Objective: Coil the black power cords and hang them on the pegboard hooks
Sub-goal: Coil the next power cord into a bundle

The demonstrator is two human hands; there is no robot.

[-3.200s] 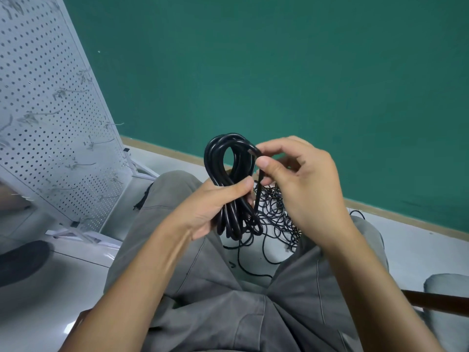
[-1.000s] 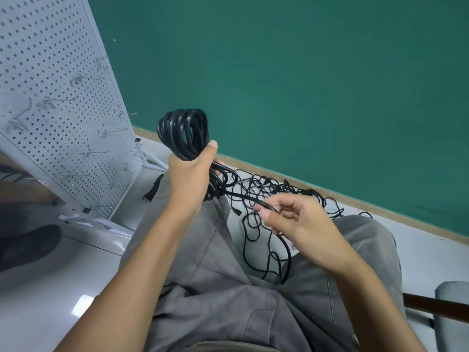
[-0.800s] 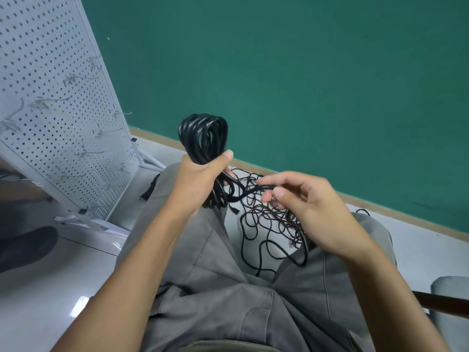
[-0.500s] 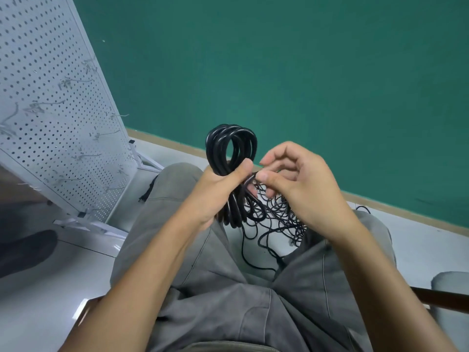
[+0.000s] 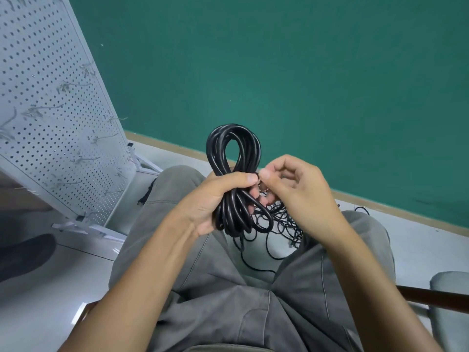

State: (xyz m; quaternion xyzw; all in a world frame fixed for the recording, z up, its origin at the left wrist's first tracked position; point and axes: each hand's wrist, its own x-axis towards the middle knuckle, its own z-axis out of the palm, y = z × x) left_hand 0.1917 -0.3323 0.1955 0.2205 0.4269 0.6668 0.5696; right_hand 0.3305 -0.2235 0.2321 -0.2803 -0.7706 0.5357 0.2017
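Note:
A coil of black power cord (image 5: 233,148) stands upright above my knees, squeezed at its middle by my left hand (image 5: 215,199), thumb laid across the strands. My right hand (image 5: 297,191) sits right beside it, thumb and forefinger pinching the cord's loose strand against the bundle. Loops hang below my left hand. A tangle of thin black cords (image 5: 281,224) lies on the floor between my legs. The white pegboard (image 5: 50,110) leans at the left, with several bare wire hooks (image 5: 106,135) sticking out.
I sit with grey trousers (image 5: 215,288) in view, facing a green wall (image 5: 304,72). The pegboard's white base feet (image 5: 86,227) rest on the glossy floor. A dark shoe (image 5: 22,252) shows at far left, a chair arm (image 5: 431,298) at lower right.
My left hand brought the coil from the left back to the centre. My right hand rose from my lap with the strand and closed in against the bundle.

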